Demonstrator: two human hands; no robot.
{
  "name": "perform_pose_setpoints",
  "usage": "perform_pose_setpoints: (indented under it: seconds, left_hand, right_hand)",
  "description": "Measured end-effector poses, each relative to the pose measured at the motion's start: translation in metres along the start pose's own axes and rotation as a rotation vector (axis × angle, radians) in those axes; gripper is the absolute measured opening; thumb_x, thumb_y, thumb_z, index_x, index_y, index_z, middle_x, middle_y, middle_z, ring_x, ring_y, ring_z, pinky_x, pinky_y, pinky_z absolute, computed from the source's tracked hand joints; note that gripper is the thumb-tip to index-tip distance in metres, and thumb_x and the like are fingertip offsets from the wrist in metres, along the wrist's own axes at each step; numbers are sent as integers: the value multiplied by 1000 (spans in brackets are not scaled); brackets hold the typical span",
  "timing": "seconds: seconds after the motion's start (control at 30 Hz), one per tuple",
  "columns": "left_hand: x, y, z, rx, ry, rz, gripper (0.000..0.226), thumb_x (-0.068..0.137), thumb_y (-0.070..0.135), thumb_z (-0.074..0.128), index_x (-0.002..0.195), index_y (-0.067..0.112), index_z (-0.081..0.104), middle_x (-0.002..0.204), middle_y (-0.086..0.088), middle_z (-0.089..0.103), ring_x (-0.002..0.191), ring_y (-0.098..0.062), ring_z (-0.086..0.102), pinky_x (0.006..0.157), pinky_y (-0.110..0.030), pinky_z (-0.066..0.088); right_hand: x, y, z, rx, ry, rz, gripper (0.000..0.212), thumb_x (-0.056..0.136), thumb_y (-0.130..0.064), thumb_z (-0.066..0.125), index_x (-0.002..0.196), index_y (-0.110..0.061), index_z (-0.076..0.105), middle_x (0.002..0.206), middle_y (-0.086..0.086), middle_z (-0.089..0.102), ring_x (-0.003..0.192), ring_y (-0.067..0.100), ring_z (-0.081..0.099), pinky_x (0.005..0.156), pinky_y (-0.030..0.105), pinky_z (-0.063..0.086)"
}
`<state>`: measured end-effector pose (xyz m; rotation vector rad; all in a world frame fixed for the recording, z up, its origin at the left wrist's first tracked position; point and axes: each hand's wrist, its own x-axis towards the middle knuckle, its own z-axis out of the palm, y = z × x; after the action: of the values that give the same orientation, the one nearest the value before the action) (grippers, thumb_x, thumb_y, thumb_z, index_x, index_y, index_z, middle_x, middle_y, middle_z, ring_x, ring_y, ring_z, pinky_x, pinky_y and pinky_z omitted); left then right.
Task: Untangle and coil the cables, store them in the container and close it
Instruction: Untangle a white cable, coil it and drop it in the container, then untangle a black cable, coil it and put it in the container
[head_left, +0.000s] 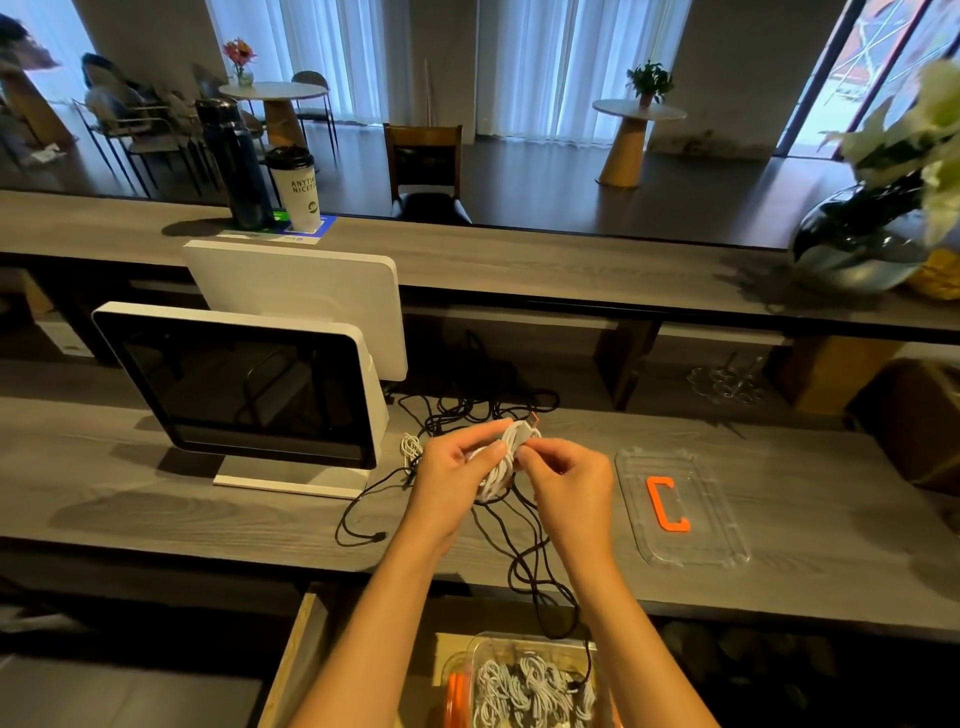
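Head view shows both hands raised just above the counter (156, 499), working one white cable bundle (506, 457). The left hand (452, 478) wraps its fingers round the coil; the right hand (563, 475) pinches a strand near the orange-tipped plug (532, 418). Each grip is closed on the cable.

The likely trouble is the loose black cables (498, 525) lying tangled directly beneath the hands, one trailing off the counter edge into the clear container (524, 675) below, where white coils already sit. Lowering the white bundle could snag a black loop and drag it along. If the right pinch slips, the last turn may spring open. The clear lid (680, 506) with its orange handle lies to the right, well apart from the container.
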<state>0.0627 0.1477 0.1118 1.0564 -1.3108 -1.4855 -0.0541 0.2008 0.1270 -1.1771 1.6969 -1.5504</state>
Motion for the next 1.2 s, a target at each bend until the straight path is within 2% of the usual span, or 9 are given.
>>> perform_pose_setpoints:
  seconds: [0.1,0.23,0.43,0.53,0.67,0.77,0.9,1.07,1.2]
  left_hand:
    - [0,-2,0,-14,-7,-23,30,96,8,62,122,19,71,108,3,76,100,-14,72,82,-32,59]
    - [2,-5,1,-153,29,-141,29,97,10,61,124,17,69,107,-6,76,100,-23,72,89,-44,59]
    - [2,-17,3,-155,-16,-199,25,95,7,61,116,16,73,104,-11,76,96,-28,72,84,-40,58]
    - [1,-26,9,-183,-36,-249,25,96,4,59,116,13,71,102,-12,76,85,-23,72,72,-33,58]
    - [-6,-45,16,-249,32,-375,22,97,9,59,116,12,69,95,-10,75,78,-18,71,60,-24,55]
    - [-11,-77,24,-93,113,-456,14,96,17,64,108,20,71,100,-6,75,88,-20,70,72,-33,56]
    - [-29,-132,35,3,123,-652,10,94,15,66,103,16,70,103,-11,73,97,-27,69,87,-40,54]
    - [-53,-194,39,120,140,-780,12,97,11,59,103,11,69,82,-2,69,74,-13,63,63,-25,50]
    - [-70,-230,40,34,188,-867,22,102,26,50,102,15,70,104,-15,73,90,-23,69,81,-37,55]
  right_hand:
    - [3,5,-1,8,-21,9,14,91,-8,68,97,-17,78,75,-6,74,71,4,69,61,15,52]
    - [4,14,1,160,-89,95,20,94,-8,63,109,-13,76,95,5,76,84,12,72,70,23,58]
    - [7,26,-4,296,-10,181,15,91,-6,68,105,-9,71,86,6,74,76,18,72,62,24,55]
    - [6,39,-4,422,22,334,20,91,-9,69,110,-14,65,86,9,69,76,21,69,64,26,56]
    - [1,61,-9,412,-104,424,20,94,-19,65,107,-8,75,96,16,73,79,20,66,69,25,56]
    - [-8,84,-13,341,-161,583,16,97,-22,60,100,-17,75,94,10,76,81,17,68,76,32,54]
    - [-29,130,-17,123,-226,743,26,101,-27,51,92,-12,71,78,3,70,72,15,64,67,29,50]
    - [-65,181,-14,20,-289,898,32,104,-33,44,95,-15,69,84,2,67,80,14,62,72,29,48]
    - [-91,213,-3,44,-280,974,35,105,-35,39,101,-17,69,96,6,72,91,17,65,75,28,50]
